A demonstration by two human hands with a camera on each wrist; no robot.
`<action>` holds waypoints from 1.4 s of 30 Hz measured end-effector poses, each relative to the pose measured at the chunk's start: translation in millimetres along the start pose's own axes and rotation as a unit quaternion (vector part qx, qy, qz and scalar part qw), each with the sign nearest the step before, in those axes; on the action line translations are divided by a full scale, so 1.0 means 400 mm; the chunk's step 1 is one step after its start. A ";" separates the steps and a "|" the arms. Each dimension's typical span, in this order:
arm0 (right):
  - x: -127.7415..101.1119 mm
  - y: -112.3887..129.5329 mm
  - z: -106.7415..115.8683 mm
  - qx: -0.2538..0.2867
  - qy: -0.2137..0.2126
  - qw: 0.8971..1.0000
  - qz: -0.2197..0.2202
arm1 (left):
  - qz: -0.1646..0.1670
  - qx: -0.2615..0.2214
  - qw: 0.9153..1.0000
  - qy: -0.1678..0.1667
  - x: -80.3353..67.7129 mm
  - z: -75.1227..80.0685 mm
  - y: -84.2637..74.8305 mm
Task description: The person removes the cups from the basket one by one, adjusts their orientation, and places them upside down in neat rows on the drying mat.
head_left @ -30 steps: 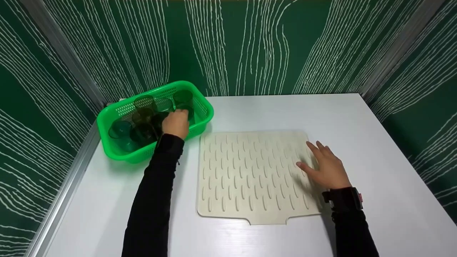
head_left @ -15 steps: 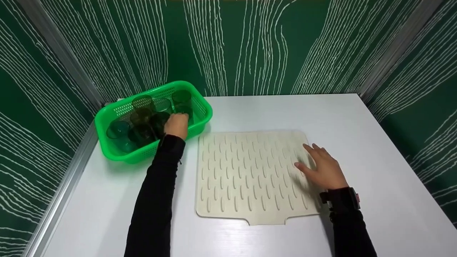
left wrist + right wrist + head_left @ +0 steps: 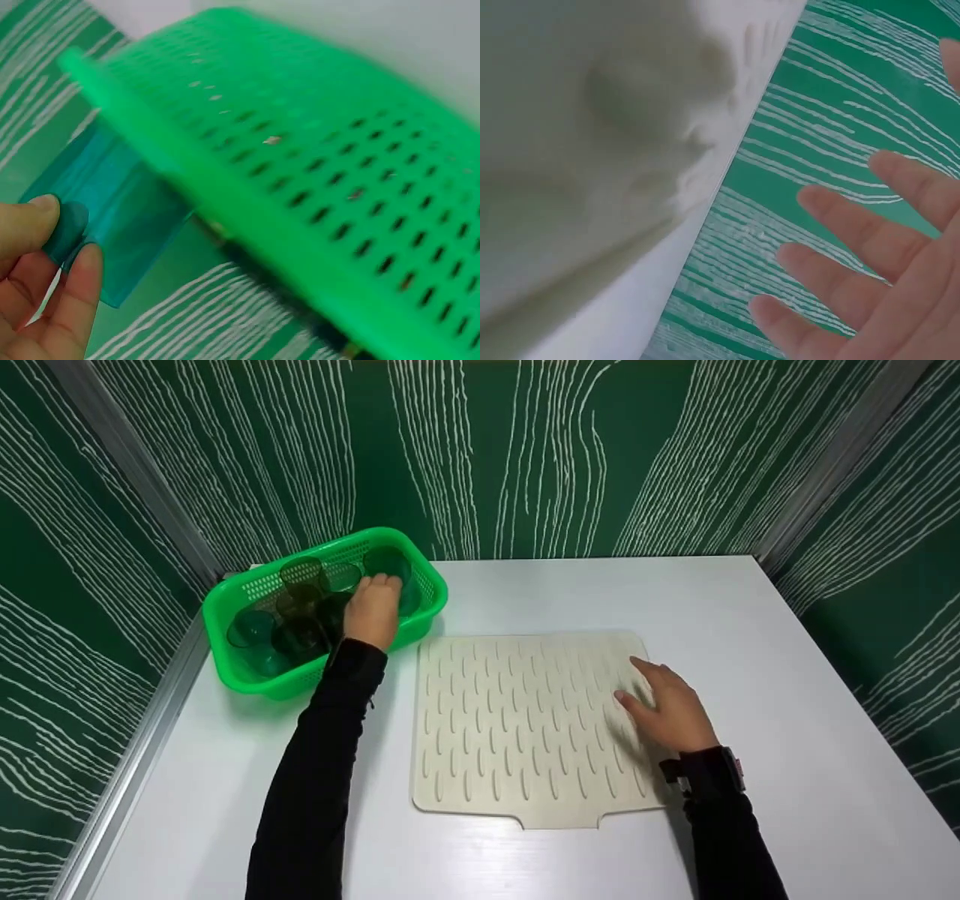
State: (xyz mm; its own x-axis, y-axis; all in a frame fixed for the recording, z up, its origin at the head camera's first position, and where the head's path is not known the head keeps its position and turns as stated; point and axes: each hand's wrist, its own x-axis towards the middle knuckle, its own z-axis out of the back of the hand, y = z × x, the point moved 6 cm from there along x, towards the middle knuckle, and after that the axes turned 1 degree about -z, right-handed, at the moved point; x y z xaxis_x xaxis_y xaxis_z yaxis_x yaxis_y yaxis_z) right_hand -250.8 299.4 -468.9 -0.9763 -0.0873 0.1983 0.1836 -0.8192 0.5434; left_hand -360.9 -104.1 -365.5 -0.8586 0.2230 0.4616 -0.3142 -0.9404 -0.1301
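A green perforated basket [image 3: 277, 684] stands at the table's back left and holds several dark green see-through cups [image 3: 251, 628]. My left hand [image 3: 377, 594] reaches into its right end and pinches the rim of one teal-green cup [image 3: 406, 598]. In the left wrist view my fingertips [image 3: 34, 225] grip that cup [image 3: 120, 217] beside the basket wall [image 3: 315, 172]. My right hand [image 3: 637, 686] lies flat with fingers spread on the right part of a cream ridged mat [image 3: 517, 727]. The right wrist view shows those straight fingers [image 3: 840, 262] and the mat [image 3: 585, 135], blurred.
The white table [image 3: 750, 615] is walled on three sides by green panels with white lines [image 3: 487, 457]. A metal rail [image 3: 142, 742] runs along the left edge. The mat has a small tab at its near edge [image 3: 562, 821].
My left hand has shifted a little toward the basket's back right, fingers now on a cup there. My right hand has crept slightly left and away from me on the mat.
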 end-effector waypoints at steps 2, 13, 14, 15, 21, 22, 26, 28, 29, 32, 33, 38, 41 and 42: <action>0.006 0.012 0.002 0.021 -0.004 1.000 0.007 | -0.007 -0.011 1.000 -0.020 0.002 0.024 -0.017; 0.059 0.125 -0.014 0.145 -0.021 0.988 0.058 | -0.013 -0.255 0.964 -0.073 -0.050 0.076 -0.119; 0.063 0.139 -0.020 0.170 -0.016 0.983 0.064 | -0.011 -0.280 0.957 -0.070 -0.059 0.073 -0.128; 0.068 0.154 -0.025 0.197 -0.011 0.978 0.070 | -0.010 -0.302 0.951 -0.068 -0.068 0.070 -0.138; 0.099 0.230 -0.056 0.306 0.015 0.947 0.094 | -0.005 -0.422 0.906 -0.040 -0.125 0.027 -0.188; 0.102 0.240 -0.062 0.317 0.019 0.943 0.095 | -0.004 -0.437 0.899 -0.033 -0.135 0.017 -0.194; 0.107 0.267 -0.086 0.338 0.032 0.936 0.097 | 0.016 -0.503 0.864 0.002 -0.175 -0.027 -0.208; 0.104 0.276 -0.099 0.341 0.038 0.934 0.099 | 0.034 -0.537 0.843 0.018 -0.194 -0.049 -0.210; 0.102 0.280 -0.105 0.343 0.039 0.933 0.100 | 0.044 -0.553 0.832 0.027 -0.202 -0.059 -0.211; 0.091 0.291 -0.119 0.357 0.036 0.927 0.113 | 0.072 -0.583 0.808 0.044 -0.224 -0.086 -0.211; 0.086 0.295 -0.121 0.366 0.034 0.922 0.122 | 0.080 -0.589 0.803 0.048 -0.230 -0.094 -0.211; 0.054 0.327 -0.116 0.387 0.029 0.909 0.149 | 0.101 -0.608 0.786 0.059 -0.253 -0.119 -0.210; 0.042 0.343 -0.116 0.379 0.037 0.914 0.137 | 0.108 -0.620 0.775 0.062 -0.266 -0.125 -0.211; 0.037 0.351 -0.115 0.374 0.040 0.917 0.132 | 0.110 -0.623 0.772 0.062 -0.270 -0.128 -0.212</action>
State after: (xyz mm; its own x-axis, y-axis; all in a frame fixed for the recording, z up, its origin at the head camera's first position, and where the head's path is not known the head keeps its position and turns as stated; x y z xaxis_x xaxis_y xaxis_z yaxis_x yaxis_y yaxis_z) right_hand -244.7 157.0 -427.0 -0.8859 -0.2927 0.3598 0.4137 -0.1479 0.8983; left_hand -262.5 -35.2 -449.2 -0.9544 0.1890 0.2312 -0.2351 0.0018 -0.9720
